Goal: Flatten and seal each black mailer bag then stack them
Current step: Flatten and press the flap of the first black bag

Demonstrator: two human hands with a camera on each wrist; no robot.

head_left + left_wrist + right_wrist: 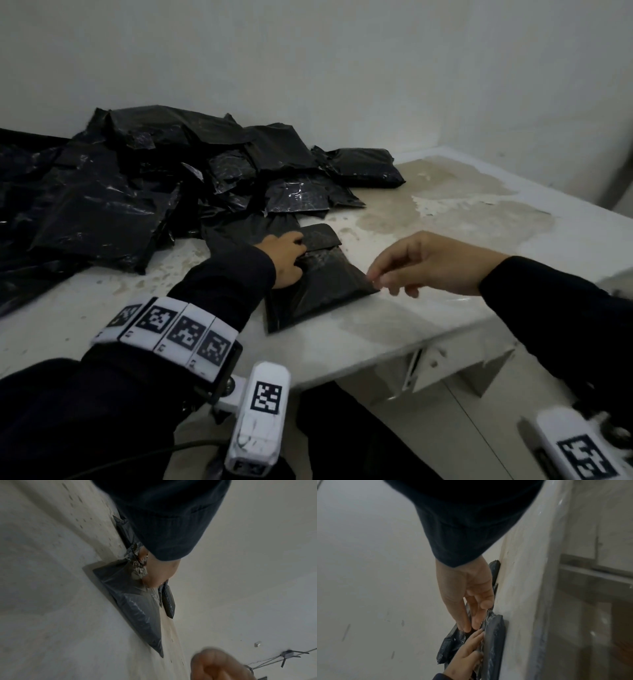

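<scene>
Here the black mailer bag (317,287) I am working on lies flat near the front edge of the worn white table (479,219), its flap end pointing away from me toward the heap of other black mailer bags (144,185). My left hand (286,258) presses on the bag at the flap fold, fingers bent onto the plastic; I hold it there so the slippery film cannot slide while the flap (320,236) is closed. Whether those fingers pinch the flap or only bear down on it, I cannot tell. My right hand (424,265) hovers just over the bag's near right corner, fingers loosely spread and holding nothing, placed, I judge, to smooth the body and push the air out. The seal looks unfinished, and stacking comes after that.
</scene>
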